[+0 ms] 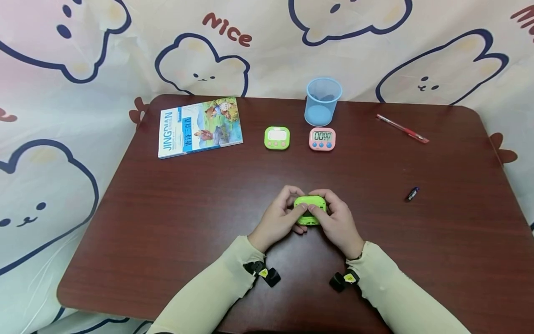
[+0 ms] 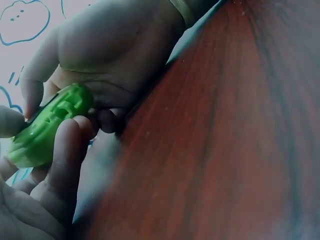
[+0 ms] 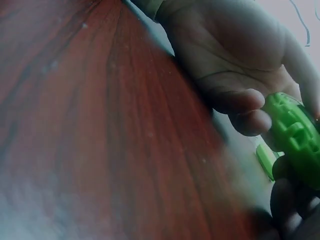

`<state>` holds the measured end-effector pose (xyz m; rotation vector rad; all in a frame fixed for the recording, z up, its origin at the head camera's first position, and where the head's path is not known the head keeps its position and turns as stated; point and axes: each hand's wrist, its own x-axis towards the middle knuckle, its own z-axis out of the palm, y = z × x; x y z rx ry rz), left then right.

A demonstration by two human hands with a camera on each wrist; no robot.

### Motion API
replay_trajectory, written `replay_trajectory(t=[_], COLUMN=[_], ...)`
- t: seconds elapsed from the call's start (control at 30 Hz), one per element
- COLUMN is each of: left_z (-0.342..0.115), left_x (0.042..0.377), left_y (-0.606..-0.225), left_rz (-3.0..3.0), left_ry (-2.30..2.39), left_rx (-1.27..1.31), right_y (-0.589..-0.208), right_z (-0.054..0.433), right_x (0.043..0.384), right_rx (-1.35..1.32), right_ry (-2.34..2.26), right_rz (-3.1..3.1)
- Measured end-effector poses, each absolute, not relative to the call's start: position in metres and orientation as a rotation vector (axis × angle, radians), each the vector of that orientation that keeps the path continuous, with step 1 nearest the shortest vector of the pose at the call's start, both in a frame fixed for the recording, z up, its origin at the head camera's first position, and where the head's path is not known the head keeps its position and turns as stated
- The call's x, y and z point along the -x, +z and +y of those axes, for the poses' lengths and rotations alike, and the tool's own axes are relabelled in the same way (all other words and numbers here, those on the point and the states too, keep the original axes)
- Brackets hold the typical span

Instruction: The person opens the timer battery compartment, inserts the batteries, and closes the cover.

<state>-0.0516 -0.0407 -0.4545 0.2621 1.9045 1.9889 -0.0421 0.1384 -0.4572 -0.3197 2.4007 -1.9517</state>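
Between both hands, above the middle of the table, is a bright green timer [image 1: 309, 200] with a dark patch on its upper side. My left hand [image 1: 280, 214] grips its left side, and my right hand [image 1: 340, 222] grips the right side. Both thumbs press near the dark patch, partly covering it. In the left wrist view, the green timer [image 2: 52, 122] shows moulded notches along its edge, with fingertips around it. The right wrist view shows the same notched edge of the timer [image 3: 295, 135]. Its display is not visible.
Beyond the hands lie a light green timer [image 1: 277, 144] and a pink timer [image 1: 322, 145]. A blue cup [image 1: 320, 111] stands behind them. A book [image 1: 200, 127] lies back left; a red pen [image 1: 402, 128] and a small dark cylinder, possibly a battery [image 1: 412, 194], lie right.
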Motion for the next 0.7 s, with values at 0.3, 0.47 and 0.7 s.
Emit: replay_trajectory(t=[0.3,0.47,0.7], left_z=[-0.039,-0.037,-0.038], left_x=[0.049,0.045,0.047], left_y=[-0.453,-0.442,-0.453], left_rz=[2.016,2.059,2.114], left_ry=[1.952,1.951,1.981], left_rx=[-0.32,-0.334,-0.361], right_y=[-0.451,-0.449,-0.452], right_z=[0.135,0.133,0.13], right_x=[0.042,0.042,0.041], right_rx=[0.238,0.188,0.121], right_ry=[-1.907,-1.905,-1.921], right_rz=[2.426,2.438,2.5])
